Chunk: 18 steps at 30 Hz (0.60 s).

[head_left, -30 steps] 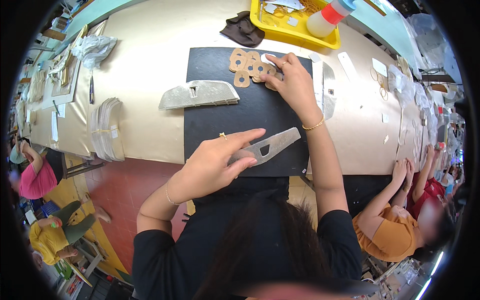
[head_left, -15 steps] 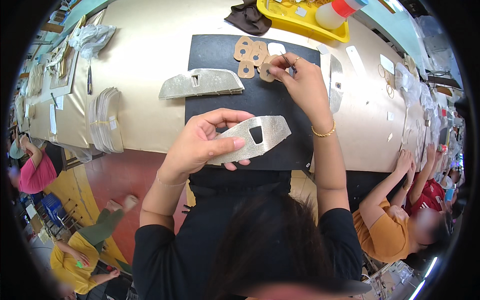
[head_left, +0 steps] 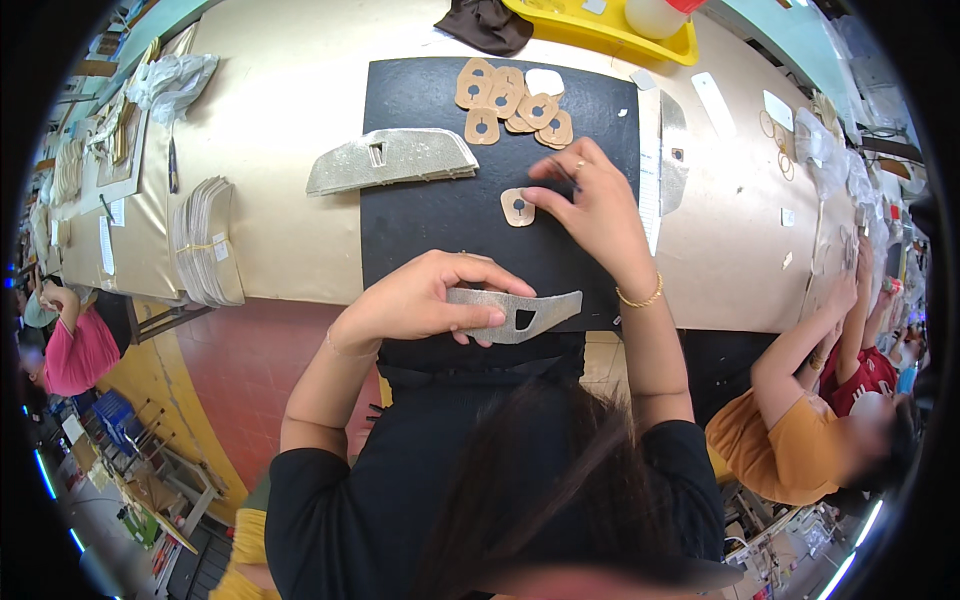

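My left hand [head_left: 440, 300] grips a silvery-grey textured panel [head_left: 560, 308] with a four-sided cutout, thumb on top, fingers beneath. Above the black mat, my right hand [head_left: 590, 200] has a small tan rounded patch [head_left: 517, 209] with a keyhole-shaped hole at its thumb tip. Its index finger is lifted and blurred, and a thin dark tool [head_left: 574, 180], too smeared to name, lies among the fingers. Beyond that hand sits a loose pile of similar tan patches [head_left: 503, 97]. To the left, a stack of silvery panels [head_left: 400, 160] rests partly on the mat.
The black mat [head_left: 420, 230] lies on a beige-covered table [head_left: 290, 100]. At the back are a yellow tray [head_left: 610, 40] and dark cloth [head_left: 485, 25]. A banded bundle of panels [head_left: 205, 245] lies left; another silvery panel [head_left: 675, 155] is right. A co-worker in orange [head_left: 780, 440] sits right.
My right hand has drawn a tan patch from the pile toward me. My left hand has lowered slightly and tilted the panel, so it shows narrower.
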Motion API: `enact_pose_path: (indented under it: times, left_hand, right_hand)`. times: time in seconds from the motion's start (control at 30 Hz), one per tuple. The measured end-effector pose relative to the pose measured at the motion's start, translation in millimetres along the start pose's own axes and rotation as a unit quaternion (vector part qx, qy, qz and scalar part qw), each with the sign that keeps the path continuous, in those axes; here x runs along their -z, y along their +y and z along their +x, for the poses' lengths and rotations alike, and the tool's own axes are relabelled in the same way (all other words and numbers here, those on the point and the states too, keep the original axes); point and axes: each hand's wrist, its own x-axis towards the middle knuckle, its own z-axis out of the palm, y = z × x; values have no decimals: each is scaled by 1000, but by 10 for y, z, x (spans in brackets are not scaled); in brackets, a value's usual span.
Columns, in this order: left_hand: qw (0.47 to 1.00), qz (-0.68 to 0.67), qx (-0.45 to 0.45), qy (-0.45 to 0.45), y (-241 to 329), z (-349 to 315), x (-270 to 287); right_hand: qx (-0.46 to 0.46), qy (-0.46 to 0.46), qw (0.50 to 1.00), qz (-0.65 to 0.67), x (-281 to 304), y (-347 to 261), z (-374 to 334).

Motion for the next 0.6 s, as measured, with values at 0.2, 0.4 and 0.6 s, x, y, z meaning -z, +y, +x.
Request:
enact_pose_path:
  times: [0.2,0.4,0.6]
  left_hand:
    - [997,8,-21,71,-62,63,21]
    - [970,-11,-43,240,-144,321,58]
    - [942,38,-48,331,-207,462,35]
  right_hand:
    - [75,-158,970,168,210,146,-312]
    - [-159,-65,960,219,98,185,-333]
    - [-43,14,998,45,6,191,-159]
